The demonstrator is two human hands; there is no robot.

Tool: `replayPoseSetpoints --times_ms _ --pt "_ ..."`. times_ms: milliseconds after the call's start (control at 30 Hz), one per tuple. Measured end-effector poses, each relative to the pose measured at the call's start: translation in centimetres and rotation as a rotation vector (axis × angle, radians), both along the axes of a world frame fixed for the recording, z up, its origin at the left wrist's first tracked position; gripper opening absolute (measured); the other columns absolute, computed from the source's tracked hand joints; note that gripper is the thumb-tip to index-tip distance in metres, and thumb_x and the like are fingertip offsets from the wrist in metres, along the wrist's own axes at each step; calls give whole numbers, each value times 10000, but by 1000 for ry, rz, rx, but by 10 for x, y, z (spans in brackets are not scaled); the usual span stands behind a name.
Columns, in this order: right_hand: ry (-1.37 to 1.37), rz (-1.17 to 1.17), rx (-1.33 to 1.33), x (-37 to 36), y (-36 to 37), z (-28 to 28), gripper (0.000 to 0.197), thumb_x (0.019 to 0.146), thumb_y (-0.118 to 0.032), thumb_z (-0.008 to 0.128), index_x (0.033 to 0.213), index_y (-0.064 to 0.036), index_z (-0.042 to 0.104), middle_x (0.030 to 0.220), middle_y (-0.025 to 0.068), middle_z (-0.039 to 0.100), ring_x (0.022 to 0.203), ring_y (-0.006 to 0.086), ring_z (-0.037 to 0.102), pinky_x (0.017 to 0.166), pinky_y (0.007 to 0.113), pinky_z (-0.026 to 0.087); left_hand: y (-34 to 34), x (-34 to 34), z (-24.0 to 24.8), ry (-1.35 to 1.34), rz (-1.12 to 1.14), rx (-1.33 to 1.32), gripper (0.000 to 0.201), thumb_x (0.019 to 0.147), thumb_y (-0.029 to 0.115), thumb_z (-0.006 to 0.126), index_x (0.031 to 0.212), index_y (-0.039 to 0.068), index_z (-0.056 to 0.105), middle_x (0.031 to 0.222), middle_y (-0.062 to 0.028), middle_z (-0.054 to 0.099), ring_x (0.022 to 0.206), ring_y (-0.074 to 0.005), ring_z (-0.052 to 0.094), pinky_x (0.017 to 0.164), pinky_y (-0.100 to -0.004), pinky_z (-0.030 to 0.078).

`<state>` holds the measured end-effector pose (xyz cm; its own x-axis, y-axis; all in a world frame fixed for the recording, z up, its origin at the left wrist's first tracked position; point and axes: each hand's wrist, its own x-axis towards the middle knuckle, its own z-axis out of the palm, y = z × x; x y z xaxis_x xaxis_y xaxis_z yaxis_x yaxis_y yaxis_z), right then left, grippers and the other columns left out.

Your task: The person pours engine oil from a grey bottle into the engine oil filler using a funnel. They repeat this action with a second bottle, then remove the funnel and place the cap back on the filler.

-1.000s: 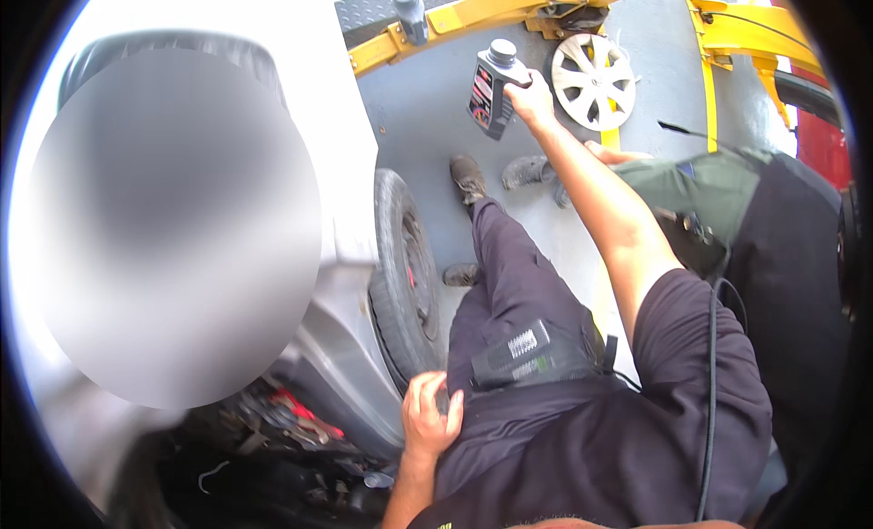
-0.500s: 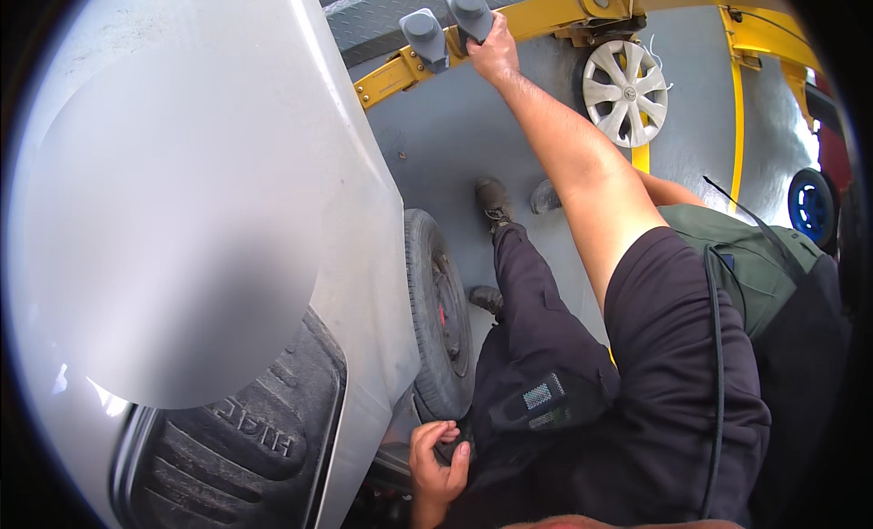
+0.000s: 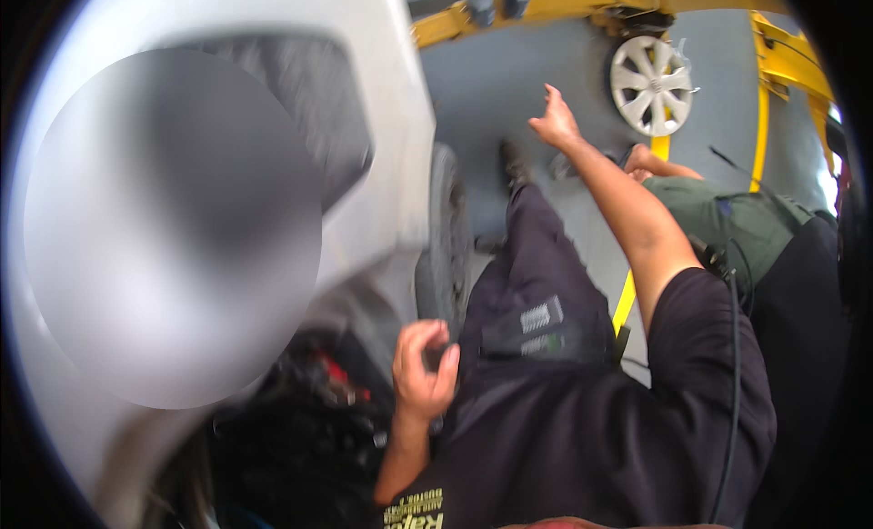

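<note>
My right hand (image 3: 556,118) reaches forward over the grey floor, fingers apart and nothing in it. It is short of the yellow lift arm (image 3: 564,0), whose two grey support pads (image 3: 479,4) are partly cut off at the top edge. My left hand (image 3: 421,370) hangs beside my trousers, fingers loosely curled and thumb apart, with nothing visible in it. Close by is a black tyre (image 3: 446,229) under a silver vehicle (image 3: 396,138). Motion blurs the vehicle, and a smooth round patch hides much of it.
A silver wheel cover (image 3: 651,85) is near the lift arm. At my right is another person in green clothing (image 3: 727,211), one hand (image 3: 642,162) showing. A yellow floor line (image 3: 624,304) runs between us. Dark engine parts (image 3: 300,429) show at lower left.
My right hand has let go of the lift arm's pad and drawn back toward me. My left hand sits higher in view. The view has shifted, and the dark parts at lower left now show.
</note>
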<state>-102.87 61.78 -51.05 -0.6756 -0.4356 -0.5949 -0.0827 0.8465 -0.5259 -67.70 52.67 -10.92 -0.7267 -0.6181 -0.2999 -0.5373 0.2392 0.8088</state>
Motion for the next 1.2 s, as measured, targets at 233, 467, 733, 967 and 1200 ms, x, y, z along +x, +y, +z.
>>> replayPoseSetpoints --times_ms 233,467,733,967,1200 --pt "-315 628 -52 141 86 94 592 835 -276 869 1328 -28 657 1219 194 761 1211 340 712 1086 429 538 34 132 4 88 282 -343 340 931 -3 720 1259 -12 630 1003 -108 727 800 -178 688 700 -299 536" --pt "-200 786 -187 205 106 236 513 923 -250 772 1351 -12 619 1256 216 739 1206 367 706 1052 450 556 48 293 31 169 693 -572 292 1028 22 664 1300 -32 574 995 -102 700 821 -153 672 731 -278 579" --pt "-110 896 -358 245 110 334 455 974 -226 774 1358 -53 604 1245 188 721 1106 312 724 961 431 583 71 385 -24 20 1051 -673 301 959 135 758 1207 32 621 856 -72 708 728 -193 686 689 -363 561" --pt "-100 1132 -259 280 88 359 494 958 -261 793 1371 -61 612 1260 207 733 1118 330 738 962 446 585 170 435 -61 -224 1314 -690 271 919 171 768 1125 54 636 815 -92 703 770 -294 707 734 -446 564" --pt "35 1326 -284 293 64 376 505 913 -237 816 1350 -77 622 1248 208 722 1127 351 718 958 457 579 259 521 -100 -481 1797 -725 293 869 136 726 1127 35 630 1027 -153 683 852 -297 698 788 -433 566"
